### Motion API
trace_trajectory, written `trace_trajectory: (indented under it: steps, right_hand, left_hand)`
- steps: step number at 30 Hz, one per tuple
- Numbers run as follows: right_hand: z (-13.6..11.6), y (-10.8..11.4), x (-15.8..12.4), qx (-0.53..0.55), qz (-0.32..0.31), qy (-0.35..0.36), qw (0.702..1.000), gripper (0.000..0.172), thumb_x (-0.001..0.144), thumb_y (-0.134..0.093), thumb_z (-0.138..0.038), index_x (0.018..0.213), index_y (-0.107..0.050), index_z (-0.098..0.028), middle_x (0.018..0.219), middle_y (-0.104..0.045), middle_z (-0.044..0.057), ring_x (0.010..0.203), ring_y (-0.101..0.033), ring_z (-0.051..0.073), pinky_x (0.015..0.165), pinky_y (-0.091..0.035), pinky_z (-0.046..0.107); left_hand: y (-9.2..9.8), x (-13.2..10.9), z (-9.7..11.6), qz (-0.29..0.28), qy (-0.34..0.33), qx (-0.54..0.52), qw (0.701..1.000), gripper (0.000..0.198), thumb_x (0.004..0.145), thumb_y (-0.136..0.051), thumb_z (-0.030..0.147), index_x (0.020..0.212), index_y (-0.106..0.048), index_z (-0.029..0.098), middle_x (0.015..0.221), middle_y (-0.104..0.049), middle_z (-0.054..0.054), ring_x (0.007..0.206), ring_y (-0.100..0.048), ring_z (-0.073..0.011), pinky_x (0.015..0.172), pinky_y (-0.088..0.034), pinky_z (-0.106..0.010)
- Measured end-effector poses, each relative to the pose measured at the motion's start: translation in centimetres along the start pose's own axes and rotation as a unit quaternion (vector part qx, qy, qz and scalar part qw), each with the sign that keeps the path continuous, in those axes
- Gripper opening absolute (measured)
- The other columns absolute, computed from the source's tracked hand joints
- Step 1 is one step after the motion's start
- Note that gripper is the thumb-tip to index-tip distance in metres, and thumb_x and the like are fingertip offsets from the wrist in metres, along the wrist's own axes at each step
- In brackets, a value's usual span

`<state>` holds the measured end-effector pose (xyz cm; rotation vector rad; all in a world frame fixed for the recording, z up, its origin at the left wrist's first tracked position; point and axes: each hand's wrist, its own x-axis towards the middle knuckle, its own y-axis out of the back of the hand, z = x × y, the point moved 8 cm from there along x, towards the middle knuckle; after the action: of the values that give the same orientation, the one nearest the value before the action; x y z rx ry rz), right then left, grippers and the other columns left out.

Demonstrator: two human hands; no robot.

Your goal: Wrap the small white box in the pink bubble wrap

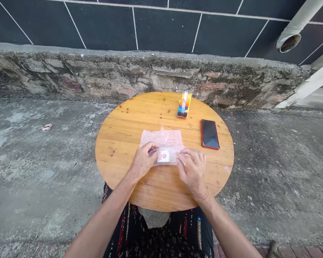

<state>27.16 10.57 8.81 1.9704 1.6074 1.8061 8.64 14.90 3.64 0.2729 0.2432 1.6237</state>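
Note:
A sheet of clear bubble wrap (161, 138) lies on the round wooden table (118, 143). Its near edge is folded over a small white packet with a red mark (163, 156). My left hand (143, 161) pinches the fold at the packet's left side. My right hand (192, 170) presses the wrap down at the packet's right side. Both hands rest on the table's near half.
An orange and blue tape dispenser (184, 105) stands at the table's far edge. A red-cased phone (210, 134) lies face up to the right. Concrete ground surrounds the table, with a stone ledge (97, 75) and a pipe end (288, 42) behind. A scrap (47, 127) lies left.

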Motion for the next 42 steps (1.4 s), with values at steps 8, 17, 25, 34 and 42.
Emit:
trace_trajectory:
  steps: [8,17,25,34,42]
  right_hand:
    - [-3.9,-3.1,0.1,-0.030,-0.143,0.120,0.982,0.015,0.094,-0.056,-0.020,0.106,-0.065,-0.019,0.109,-0.072,0.006,0.105,-0.060,0.021,0.093,-0.036,0.040]
    - [-3.1,-4.5,0.9,-0.028,-0.255,0.137,0.957,0.016,0.090,-0.061,-0.021,0.106,-0.064,-0.020,0.129,-0.065,0.007,0.116,-0.056,0.026,0.098,-0.035,0.044]
    - [-2.6,-5.2,1.4,-0.005,-0.286,0.150,0.946,0.019,0.090,-0.061,-0.021,0.109,-0.063,-0.020,0.124,-0.067,0.008,0.111,-0.060,0.026,0.100,-0.034,0.046]
    - [-2.2,-5.2,1.5,0.014,-0.283,0.154,0.947,0.020,0.089,-0.063,-0.021,0.110,-0.064,-0.020,0.121,-0.068,0.009,0.108,-0.062,0.025,0.097,-0.036,0.045]
    - [-2.0,-5.3,1.5,0.021,-0.283,0.160,0.946,0.018,0.090,-0.064,-0.021,0.108,-0.063,-0.020,0.120,-0.069,0.006,0.107,-0.062,0.024,0.098,-0.035,0.044]
  left_hand:
    - [0.5,-0.4,0.1,-0.003,-0.049,0.052,0.997,0.023,0.076,-0.054,0.022,0.096,-0.066,0.017,0.089,-0.070,-0.002,0.083,-0.064,-0.0167,0.075,-0.048,-0.026]
    - [0.7,-0.4,-0.3,-0.019,-0.047,0.037,0.998,0.027,0.078,-0.053,0.021,0.100,-0.067,0.016,0.095,-0.073,-0.004,0.085,-0.067,-0.0182,0.077,-0.050,-0.028]
    - [4.0,-2.0,-2.3,0.027,0.008,0.096,0.995,0.034,0.082,-0.051,0.024,0.110,-0.067,0.017,0.097,-0.073,-0.005,0.084,-0.067,-0.0195,0.077,-0.051,-0.030]
    - [7.6,-8.3,-5.8,0.146,0.155,-0.028,0.977,0.050,0.075,-0.066,0.039,0.117,-0.059,0.015,0.107,-0.068,-0.011,0.085,-0.068,-0.0217,0.061,-0.055,-0.029]
    - [5.3,-10.1,-5.9,0.101,0.321,-0.213,0.917,0.050,0.075,-0.074,0.025,0.120,-0.054,0.011,0.107,-0.070,-0.016,0.087,-0.072,-0.0230,0.056,-0.060,-0.026]
